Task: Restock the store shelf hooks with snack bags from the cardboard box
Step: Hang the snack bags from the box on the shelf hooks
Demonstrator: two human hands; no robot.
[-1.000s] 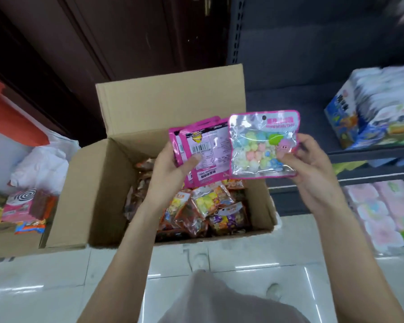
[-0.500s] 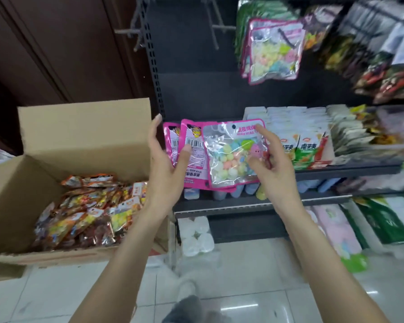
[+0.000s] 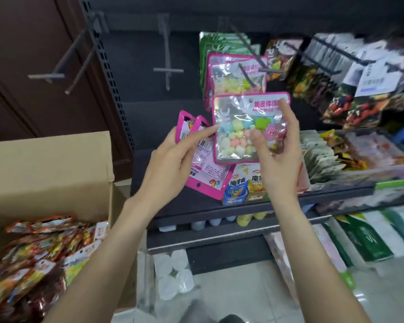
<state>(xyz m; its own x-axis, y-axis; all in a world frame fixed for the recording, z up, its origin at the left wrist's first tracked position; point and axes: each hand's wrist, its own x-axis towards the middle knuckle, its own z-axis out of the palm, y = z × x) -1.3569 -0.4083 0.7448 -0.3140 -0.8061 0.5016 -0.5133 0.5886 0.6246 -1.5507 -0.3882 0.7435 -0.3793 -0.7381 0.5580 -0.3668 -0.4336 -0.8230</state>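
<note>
Pink-edged clear candy bag (image 3: 238,136) w/ pastel sweets; brown cardboard box (image 3: 49,173).

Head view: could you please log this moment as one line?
right hand: holds pink-edged clear candy bag below matching hung bags | left hand: grips spare pink bags | open cardboard box: still stocked

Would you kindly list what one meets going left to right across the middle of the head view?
cardboard box → left hand → pink-backed bags → candy bag → right hand → shelf packets
</note>
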